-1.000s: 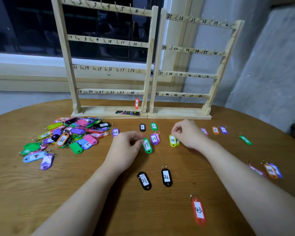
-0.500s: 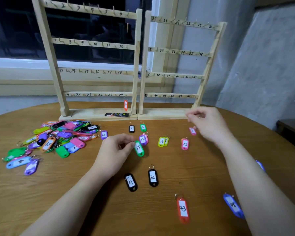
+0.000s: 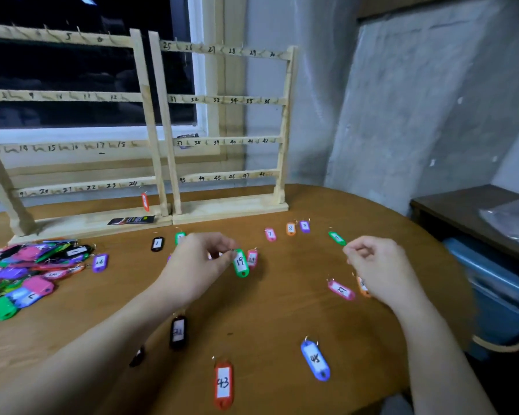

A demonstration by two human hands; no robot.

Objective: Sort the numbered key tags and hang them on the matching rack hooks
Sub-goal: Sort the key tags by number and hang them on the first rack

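- Head view: left hand (image 3: 197, 266) fingers pinch the ring of the green tag 19 (image 3: 241, 262) over the tabletop (image 3: 270, 319).
- Right hand (image 3: 378, 269) fingers curled; whether they hold anything, I cannot tell.

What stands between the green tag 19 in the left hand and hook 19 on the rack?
Nothing visible. The left hand pinches the green tag 19 by its ring; only open table and air lie toward the rack's bottom left, where hook 19 is cut off.

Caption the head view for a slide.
Left hand pinches green tag 19; right hand hovers curled near the racks.
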